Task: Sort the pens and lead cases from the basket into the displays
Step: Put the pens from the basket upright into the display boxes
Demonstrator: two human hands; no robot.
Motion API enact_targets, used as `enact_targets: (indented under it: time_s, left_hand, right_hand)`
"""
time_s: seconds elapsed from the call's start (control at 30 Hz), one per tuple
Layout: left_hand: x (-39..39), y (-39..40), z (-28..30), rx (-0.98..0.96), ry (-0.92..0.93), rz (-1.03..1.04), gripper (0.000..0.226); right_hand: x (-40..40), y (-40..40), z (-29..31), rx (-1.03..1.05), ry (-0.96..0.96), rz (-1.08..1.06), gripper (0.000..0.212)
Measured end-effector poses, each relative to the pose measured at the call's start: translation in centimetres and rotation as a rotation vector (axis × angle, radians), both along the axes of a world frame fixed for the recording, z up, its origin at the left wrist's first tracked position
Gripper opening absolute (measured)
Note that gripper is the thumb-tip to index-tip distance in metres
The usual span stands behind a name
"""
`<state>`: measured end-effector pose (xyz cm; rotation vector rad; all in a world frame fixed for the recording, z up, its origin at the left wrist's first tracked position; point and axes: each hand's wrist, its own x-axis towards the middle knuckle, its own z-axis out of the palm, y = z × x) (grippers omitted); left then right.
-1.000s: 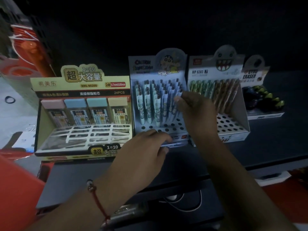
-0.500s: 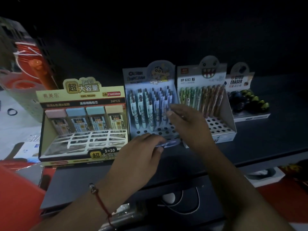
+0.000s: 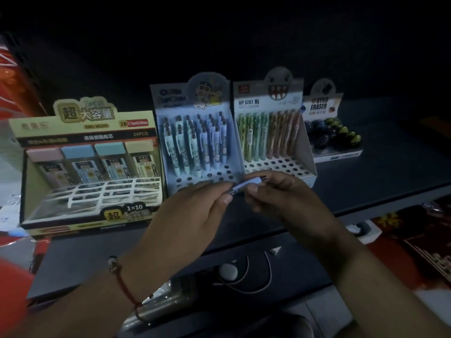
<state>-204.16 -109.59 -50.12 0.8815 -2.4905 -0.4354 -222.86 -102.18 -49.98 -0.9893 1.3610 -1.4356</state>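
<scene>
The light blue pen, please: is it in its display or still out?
Out: both hands, left hand and right hand, pinch the pen before the display.

A dark counter (image 3: 390, 167) is running across the scene under dim light, with blackness filling the space behind it. Red patterned material (image 3: 419, 252) is showing at the lower right, and a pale surface (image 3: 9, 172) is lying at the left edge.

One camera sits on the person's head, looking forward and down, close above the dark surface (image 3: 380, 172).
</scene>
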Motion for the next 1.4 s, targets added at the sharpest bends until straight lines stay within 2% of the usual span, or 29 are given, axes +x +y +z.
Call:
enact_targets:
  time_s: [0.2, 0.3, 0.47, 0.67, 0.83, 0.9, 0.93, 1.07, 1.2, 1.4]
  left_hand:
    - [-0.1, 0.2, -0.1, -0.101, -0.104, -0.011, 0.045]
    - [-0.2, 0.6, -0.1, -0.166, -0.137, -0.009, 0.047]
    - [-0.1, 0.7, -0.7, -0.171, -0.21, -0.004, 0.057]
    - [0.1, 0.4, -0.9, -0.185, -0.232, 0.027, 0.063]
    - [0.4, -0.2, -1.1, -0.158, -0.227, 0.029, 0.064]
    - [0.3, -0.4, -1.2, -0.161, -0.239, 0.031, 0.063]
    - [0.3, -0.5, -1.2, -0.16, -0.247, 0.029, 0.063]
    - [0.2, -0.6, -1.6, -0.156, -0.268, 0.022, 0.065]
    - [0.3, -0.7, -1.7, -0.137, -0.263, 0.015, 0.06]
    - [0.5, -1.1, -1.8, -0.112, -0.258, 0.025, 0.057]
  right_hand:
    - [-0.7, 0.2, 1.0, -0.105, -0.036, -0.205, 0.012]
    - [-1.2, -0.3, 1.7, -0.164, 0.037, -0.365, 0.02]
    - [-1.0, -2.5, 2.0, -0.281, 0.152, -0.495, 0.015]
    - [0.5, -6.0, 1.2, -0.373, 0.447, -0.436, 0.011]
    - [0.9, -8.5, 0.1, -0.314, 0.708, -0.407, 0.023]
    - [0.9, -9.3, 0.2, -0.27, 0.78, -0.413, 0.02]
    - [0.9, -9.6, 0.3, -0.243, 0.805, -0.42, 0.018]
    - [0.5, -10.4, 0.7, -0.209, 0.856, -0.452, 0.033]
    - [1.1, -11.0, 0.7, -0.137, 0.932, -0.457, 0.034]
    - [1.6, -11.0, 0.5, -0.112, 0.918, -0.49, 0.031]
